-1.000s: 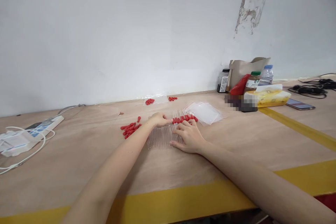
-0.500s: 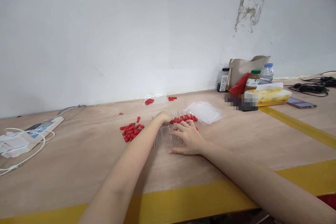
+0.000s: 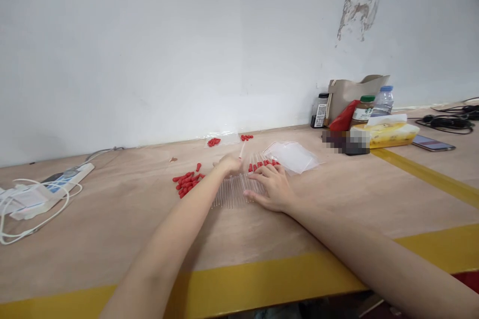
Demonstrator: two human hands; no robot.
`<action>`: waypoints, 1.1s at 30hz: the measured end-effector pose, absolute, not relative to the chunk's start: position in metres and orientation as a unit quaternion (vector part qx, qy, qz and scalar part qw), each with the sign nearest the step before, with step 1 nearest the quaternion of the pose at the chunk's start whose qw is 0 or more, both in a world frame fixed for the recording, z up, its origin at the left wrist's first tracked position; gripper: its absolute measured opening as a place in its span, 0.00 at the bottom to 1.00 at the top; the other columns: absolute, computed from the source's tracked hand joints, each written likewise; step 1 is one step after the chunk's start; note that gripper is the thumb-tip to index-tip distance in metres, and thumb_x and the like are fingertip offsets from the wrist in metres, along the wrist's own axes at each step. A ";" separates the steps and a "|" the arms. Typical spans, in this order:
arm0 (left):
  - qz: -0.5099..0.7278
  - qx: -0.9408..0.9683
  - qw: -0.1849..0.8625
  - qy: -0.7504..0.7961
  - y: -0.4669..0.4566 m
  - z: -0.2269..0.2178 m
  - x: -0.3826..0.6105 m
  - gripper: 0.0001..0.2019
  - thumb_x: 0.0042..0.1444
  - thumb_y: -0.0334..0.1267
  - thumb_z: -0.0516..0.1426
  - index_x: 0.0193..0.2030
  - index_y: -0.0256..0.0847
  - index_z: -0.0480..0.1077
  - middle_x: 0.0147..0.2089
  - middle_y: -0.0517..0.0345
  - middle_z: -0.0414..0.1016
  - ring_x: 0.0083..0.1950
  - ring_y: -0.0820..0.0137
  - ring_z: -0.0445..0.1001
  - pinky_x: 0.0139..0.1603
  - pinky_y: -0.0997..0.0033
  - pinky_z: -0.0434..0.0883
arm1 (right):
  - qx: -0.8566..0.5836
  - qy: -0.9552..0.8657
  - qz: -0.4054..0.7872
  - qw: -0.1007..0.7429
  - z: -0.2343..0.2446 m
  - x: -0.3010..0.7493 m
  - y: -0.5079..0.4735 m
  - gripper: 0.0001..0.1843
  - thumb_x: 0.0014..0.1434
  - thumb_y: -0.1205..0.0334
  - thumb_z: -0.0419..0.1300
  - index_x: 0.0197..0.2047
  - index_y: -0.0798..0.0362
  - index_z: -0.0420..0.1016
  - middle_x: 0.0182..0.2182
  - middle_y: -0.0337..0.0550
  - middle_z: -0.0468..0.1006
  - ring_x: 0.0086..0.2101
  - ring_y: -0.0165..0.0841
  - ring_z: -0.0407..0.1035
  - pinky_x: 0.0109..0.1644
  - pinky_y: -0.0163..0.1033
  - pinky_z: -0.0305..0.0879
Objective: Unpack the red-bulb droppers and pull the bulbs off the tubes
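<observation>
My left hand [image 3: 227, 164] is closed on a glass dropper [image 3: 243, 148]. The clear tube points away toward the wall, and a bit of red shows at my fingers. My right hand [image 3: 275, 189] lies open with fingers spread, over the right end of a row of clear glass tubes [image 3: 226, 193]. Just beyond its fingertips is a row of droppers with red rubber bulbs [image 3: 260, 165], partly hidden by that hand. Left of my left forearm sits a pile of loose red rubber bulbs [image 3: 184, 182], with a single bulb [image 3: 198, 166] behind it.
Clear plastic bags [image 3: 294, 156] lie right of the droppers. Near the wall is another bag with red bulbs [image 3: 214, 142] and several more bulbs [image 3: 246, 137]. A power strip [image 3: 71, 184] with white cables is at left. Bottles, a tissue pack [image 3: 389, 132] and a phone [image 3: 433, 143] stand or lie at right.
My left hand has drawn slightly left, and a dropper tube now sticks out from its fingers. My right hand has shifted a little right and flattened over the tubes. The view has tilted slightly.
</observation>
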State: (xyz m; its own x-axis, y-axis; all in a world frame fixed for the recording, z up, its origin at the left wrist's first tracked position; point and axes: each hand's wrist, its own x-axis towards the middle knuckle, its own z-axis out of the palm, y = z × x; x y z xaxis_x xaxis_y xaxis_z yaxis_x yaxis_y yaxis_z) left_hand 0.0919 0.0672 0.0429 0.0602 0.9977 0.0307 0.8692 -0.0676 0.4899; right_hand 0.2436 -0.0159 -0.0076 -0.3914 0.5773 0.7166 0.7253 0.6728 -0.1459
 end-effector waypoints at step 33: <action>0.283 0.877 -0.218 0.321 -0.048 -0.002 0.030 0.11 0.58 0.34 0.49 0.27 0.38 0.67 0.25 0.59 0.69 0.32 0.70 0.62 0.41 0.63 0.54 | -0.262 -0.879 -0.153 0.368 -0.006 0.246 -0.028 0.12 0.60 0.59 0.50 0.31 0.48 0.74 0.20 0.35 0.72 0.30 0.29 0.58 0.48 0.44 0.41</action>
